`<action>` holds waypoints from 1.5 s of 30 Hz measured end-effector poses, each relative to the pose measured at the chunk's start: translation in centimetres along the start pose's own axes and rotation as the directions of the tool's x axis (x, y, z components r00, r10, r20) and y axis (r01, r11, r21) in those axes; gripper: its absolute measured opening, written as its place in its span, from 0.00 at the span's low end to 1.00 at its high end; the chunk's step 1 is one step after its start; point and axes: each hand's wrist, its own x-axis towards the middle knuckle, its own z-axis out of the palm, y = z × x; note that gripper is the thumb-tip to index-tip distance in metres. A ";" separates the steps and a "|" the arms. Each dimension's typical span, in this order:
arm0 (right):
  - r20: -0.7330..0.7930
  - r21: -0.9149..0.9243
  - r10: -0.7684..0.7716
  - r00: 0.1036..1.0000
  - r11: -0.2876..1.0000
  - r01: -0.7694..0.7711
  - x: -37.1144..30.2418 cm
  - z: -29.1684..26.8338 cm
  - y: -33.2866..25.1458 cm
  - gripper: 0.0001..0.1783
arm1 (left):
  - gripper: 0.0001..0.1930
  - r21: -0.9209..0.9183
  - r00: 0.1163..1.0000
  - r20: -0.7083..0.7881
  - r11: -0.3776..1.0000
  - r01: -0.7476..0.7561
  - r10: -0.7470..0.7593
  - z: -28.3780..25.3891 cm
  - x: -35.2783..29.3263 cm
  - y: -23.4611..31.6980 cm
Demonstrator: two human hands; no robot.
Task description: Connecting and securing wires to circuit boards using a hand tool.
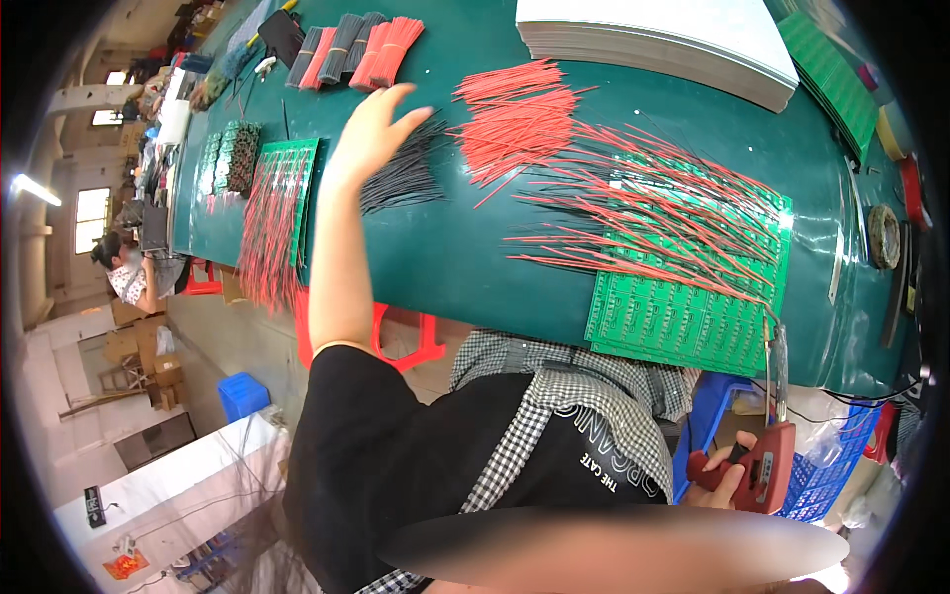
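Note:
My left hand (378,139) reaches across the table with thumb and fingers apart, holding nothing. Beneath and beside it lies a loose pile of black wires (408,176). Its fingertips are close to banded bundles of red and black wires (391,51); whether they touch, I cannot tell. Low at the right, my right hand (720,477) grips a red soldering gun (770,470), its metal tip pointing up toward a green circuit board panel (653,322). Many red and black wires (653,223) stick out leftward from that panel. A loose pile of red wires (515,124) lies left of it.
Another wired green panel (307,163) overhangs the table's front edge at left, beside stacked boards (237,158). A thick white stack (653,40) stands at the back, with green panels (826,79) at far right. A blue basket (831,455) and red stool (421,342) stand below. Someone (134,277) sits far left.

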 end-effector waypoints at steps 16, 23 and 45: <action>0.072 0.065 -0.024 0.997 0.998 0.019 0.0 -0.1 -0.4 0.25 | 0.09 -0.196 0.967 0.254 0.980 0.031 0.021 0.9 -1.7 -5.2; 0.016 0.138 -0.161 0.987 0.978 0.157 1.1 -1.0 -0.6 0.27 | 0.11 -0.374 1.000 -0.002 0.927 0.020 -0.022 1.5 -0.6 -9.2; 0.210 -0.010 -0.206 0.956 0.977 0.213 5.1 -0.5 1.0 0.27 | 0.12 -0.802 0.607 0.593 0.325 0.501 0.529 2.0 -7.5 17.1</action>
